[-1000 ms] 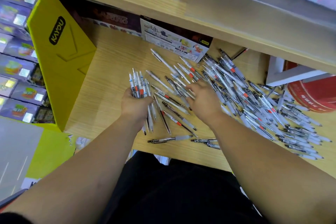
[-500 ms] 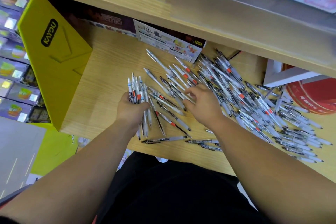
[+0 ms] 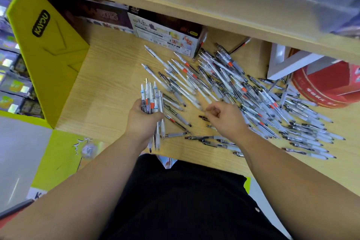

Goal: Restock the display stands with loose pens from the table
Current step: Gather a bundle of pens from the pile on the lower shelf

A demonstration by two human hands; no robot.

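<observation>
Head view: we find the left hand [image 3: 143, 122] with fingers clamped round a bundle of pens [image 3: 151, 97] over the table [image 3: 109, 84], the right hand [image 3: 227, 120] with fingers curled together above the loose pens [image 3: 243, 91], though we cannot tell whether they pinch one.

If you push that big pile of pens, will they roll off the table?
Probably some would: the loose pens are round, slim and lie on a flat, smooth table. Crossed ones would likely snag each other first. They look stiff and light: the left hand grips a whole bundle.
</observation>
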